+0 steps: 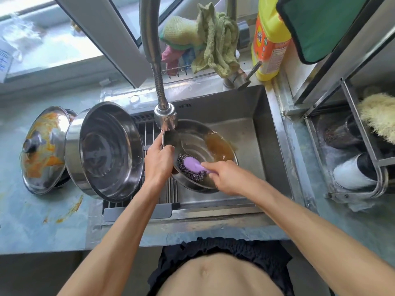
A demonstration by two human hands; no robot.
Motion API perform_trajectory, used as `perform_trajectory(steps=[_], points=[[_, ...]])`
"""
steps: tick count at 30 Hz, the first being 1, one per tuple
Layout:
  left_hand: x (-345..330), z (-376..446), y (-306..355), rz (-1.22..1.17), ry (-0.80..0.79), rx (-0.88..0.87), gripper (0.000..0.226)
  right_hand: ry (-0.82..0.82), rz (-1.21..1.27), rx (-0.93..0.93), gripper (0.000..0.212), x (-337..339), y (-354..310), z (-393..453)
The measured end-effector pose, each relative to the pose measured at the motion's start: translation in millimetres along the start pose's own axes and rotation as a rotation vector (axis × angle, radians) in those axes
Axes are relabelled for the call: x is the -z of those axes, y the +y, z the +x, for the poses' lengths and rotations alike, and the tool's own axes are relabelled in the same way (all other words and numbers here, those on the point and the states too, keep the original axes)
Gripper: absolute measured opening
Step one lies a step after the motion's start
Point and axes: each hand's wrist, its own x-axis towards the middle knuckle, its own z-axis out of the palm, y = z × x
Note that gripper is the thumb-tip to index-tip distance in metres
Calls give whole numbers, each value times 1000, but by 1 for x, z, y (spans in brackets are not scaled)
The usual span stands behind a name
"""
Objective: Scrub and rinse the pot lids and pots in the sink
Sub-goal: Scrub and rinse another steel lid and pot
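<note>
A steel pot lid (pixel 205 146), underside up and smeared with brown sauce on its right part, tilts over the sink (pixel 263 129) under the faucet head (pixel 165 117). My left hand (pixel 158 161) grips the lid's left rim. My right hand (pixel 226 176) holds the purple handle of a steel-wool scrubber (pixel 191 167), which presses on the lid's lower inside. A large steel pot (pixel 104 150) lies tipped on its side on the sink's drain rack. Left of it on the counter, a second lid (pixel 42 150) with orange sauce leans upright.
A yellow detergent bottle (pixel 269 39) stands behind the sink at the right, with green rags (pixel 215 39) draped over a wire holder beside it. A dish rack (pixel 363 146) with cups and a pale brush is at the right. Orange smears mark the counter (pixel 64 212) at the left.
</note>
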Motion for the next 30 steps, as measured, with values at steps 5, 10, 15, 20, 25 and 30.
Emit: perform_trajectory(steps=[5,10,15,20,25,30], points=[[-14,-2,16,134,-155,158,34,-83,32,-53,43,-15,18,4],[-51,-9,33,74,-185,116,37,4,42,-140,43,11,52,-6],[-64,-12,34,125,-255,108,52,3,116,-197,44,3,61,-14],[-47,-11,20,147,-240,142,48,-26,142,-164,41,-14,54,-10],[-25,-11,4,96,-147,48,48,42,135,-131,40,-6,53,1],[-4,-5,-16,-29,-41,52,65,190,-34,-158,42,4,46,15]])
